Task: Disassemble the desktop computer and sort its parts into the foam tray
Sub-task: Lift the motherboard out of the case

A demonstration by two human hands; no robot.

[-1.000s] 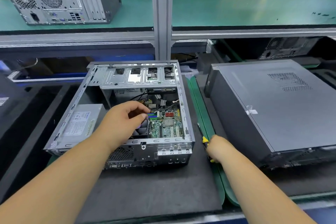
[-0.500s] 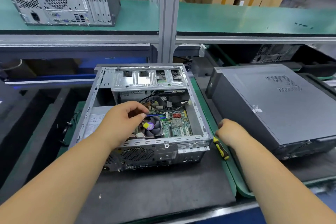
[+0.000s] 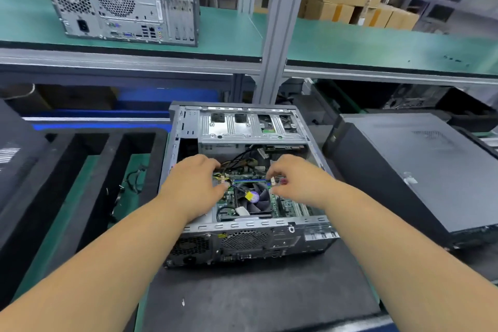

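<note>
left hand [image 3: 198,188] curled, pinching cables [image 3: 234,186] | right hand [image 3: 296,183] fingers curled inside open computer [image 3: 242,170], grip unclear

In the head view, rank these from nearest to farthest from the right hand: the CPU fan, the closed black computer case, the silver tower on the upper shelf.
From the right hand:
1. CPU fan, just left of its fingertips inside the open chassis.
2. Closed black computer case, lying to its right on the bench.
3. Silver tower, far back left on the green shelf.

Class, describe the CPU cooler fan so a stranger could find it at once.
Start at the open computer case lying on the dark mat in the middle. Inside, between both hands, sits the CPU fan. Unlike the green board around it, it is dark, bladed, with a purple hub sticker.
</note>
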